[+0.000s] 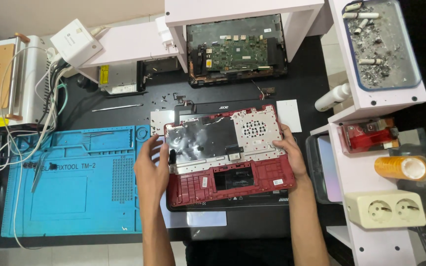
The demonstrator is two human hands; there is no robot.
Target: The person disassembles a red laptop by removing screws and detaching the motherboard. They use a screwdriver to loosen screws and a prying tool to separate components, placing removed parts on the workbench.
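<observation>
Both hands grip a red laptop shell [229,156] by its short ends: the left hand [150,170] wraps around the left edge with the thumb up along the rim, and the right hand [290,153] clasps the right edge, fingers curled over the silver plate inside it. That red shell lies underside up on the dark surface [306,79], its long axis running left to right, slightly tilted so the right end sits higher in view; the bare palm-rest side points toward the person. It seems to rest on a black laptop lid [223,106], though the overlap is hard to read. Left of the shell lies a blue work mat [75,182]. Beyond the shell, under a pale shelf [242,10], sits an opened laptop base [236,50] showing a green board. Small screws [161,99] are scattered between the two. Right of the shell stands a white rack [366,172].
</observation>
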